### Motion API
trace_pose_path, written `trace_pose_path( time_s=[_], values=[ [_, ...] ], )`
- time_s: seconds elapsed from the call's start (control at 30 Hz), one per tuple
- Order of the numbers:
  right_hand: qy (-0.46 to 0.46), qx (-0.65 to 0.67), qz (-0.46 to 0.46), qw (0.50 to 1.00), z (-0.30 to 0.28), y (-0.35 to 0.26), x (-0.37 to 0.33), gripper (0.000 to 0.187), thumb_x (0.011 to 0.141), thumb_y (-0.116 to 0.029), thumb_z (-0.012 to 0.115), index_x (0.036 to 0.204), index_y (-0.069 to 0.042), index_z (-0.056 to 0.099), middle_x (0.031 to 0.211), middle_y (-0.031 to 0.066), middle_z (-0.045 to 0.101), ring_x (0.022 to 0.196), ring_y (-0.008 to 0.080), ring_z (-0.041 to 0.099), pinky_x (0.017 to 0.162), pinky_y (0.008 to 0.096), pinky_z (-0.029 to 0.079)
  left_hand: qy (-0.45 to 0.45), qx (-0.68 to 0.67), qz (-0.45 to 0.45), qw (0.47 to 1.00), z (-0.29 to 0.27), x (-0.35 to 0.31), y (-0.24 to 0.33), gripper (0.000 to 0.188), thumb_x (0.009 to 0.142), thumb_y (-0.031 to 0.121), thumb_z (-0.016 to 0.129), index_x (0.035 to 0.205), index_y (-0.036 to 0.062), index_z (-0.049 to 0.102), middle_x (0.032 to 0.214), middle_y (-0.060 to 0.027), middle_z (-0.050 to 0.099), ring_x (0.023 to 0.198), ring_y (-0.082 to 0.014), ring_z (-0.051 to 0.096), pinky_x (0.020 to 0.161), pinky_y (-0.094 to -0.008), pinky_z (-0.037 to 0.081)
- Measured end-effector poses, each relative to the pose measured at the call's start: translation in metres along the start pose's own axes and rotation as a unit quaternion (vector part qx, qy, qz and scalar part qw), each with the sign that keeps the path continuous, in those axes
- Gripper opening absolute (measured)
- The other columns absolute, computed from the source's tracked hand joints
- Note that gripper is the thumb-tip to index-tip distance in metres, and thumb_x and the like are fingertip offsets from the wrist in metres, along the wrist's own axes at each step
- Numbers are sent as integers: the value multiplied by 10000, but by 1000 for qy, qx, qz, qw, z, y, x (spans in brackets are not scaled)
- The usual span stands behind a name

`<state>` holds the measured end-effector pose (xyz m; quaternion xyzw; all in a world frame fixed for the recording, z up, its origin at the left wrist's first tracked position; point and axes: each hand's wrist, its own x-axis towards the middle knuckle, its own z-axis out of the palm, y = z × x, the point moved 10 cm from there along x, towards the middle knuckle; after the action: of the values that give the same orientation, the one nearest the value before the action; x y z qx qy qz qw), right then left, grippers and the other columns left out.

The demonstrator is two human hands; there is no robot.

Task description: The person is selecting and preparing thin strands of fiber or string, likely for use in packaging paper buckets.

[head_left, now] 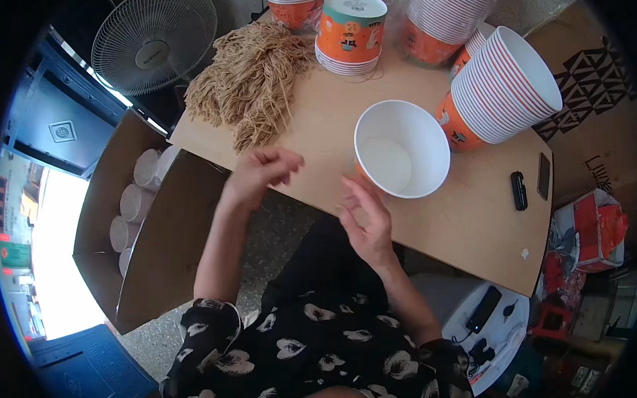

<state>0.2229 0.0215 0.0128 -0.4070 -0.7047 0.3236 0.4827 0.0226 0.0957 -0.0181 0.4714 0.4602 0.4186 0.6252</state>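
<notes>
My left hand (260, 174) hovers over the table's near edge, its fingers curled in; whatever they may hold is too small to see. Just beyond it lies a heap of tan twisted paper cords (251, 77). My right hand (369, 222) is beside the near left side of a white-lined paper bucket (430, 150), thumb and fingers apart, nothing visible between them. The bucket stands on the table with its mouth up, and its inside holds nothing I can see. An upside-down orange and green paper bucket (349, 35) stands at the back, a thin cord end by its rim.
A tilted stack of nested buckets (505, 83) leans at the right of the wooden table (472, 222). Bagged stacks (444, 24) stand behind. A black box cutter (519, 190) lies at right. Left are a fan (154, 46) and a cardboard box (166, 243) with clear cups.
</notes>
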Motion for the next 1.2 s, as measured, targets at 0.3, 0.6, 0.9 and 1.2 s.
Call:
trace_pose_path(
  time_s=[0.3,0.6,0.9,1.2],
  values=[
    [-28,225,250,941,-7,44,-21,131,951,-32,619,1033,51,680,804,73,701,671,88,637,615,216,522,-145,147,12,978,74,9,-2,187,917,207,721,967,31,762,734,9,699,609,-32,577,544,-209,470],
    [160,141,288,934,-154,85,-92,144,945,6,608,1052,56,690,823,60,685,675,98,606,615,227,497,165,174,223,945,-47,283,72,843,839,21,569,1572,41,154,1326,-178,578,1112,-249,615,967,-333,477],
    [193,123,340,912,-174,92,-104,171,982,-104,600,1056,9,705,748,7,638,642,41,552,569,187,447,93,226,234,941,44,208,43,617,884,-22,539,1477,12,373,1398,-180,523,1281,-294,529,1018,-368,480],
    [-37,213,282,935,-111,41,-67,214,1012,-124,530,989,31,677,686,-1,591,574,48,519,504,178,382,-61,171,360,915,134,-55,68,290,869,52,721,1135,-22,634,1077,-121,697,701,-94,662,571,-217,497]
  ],
)
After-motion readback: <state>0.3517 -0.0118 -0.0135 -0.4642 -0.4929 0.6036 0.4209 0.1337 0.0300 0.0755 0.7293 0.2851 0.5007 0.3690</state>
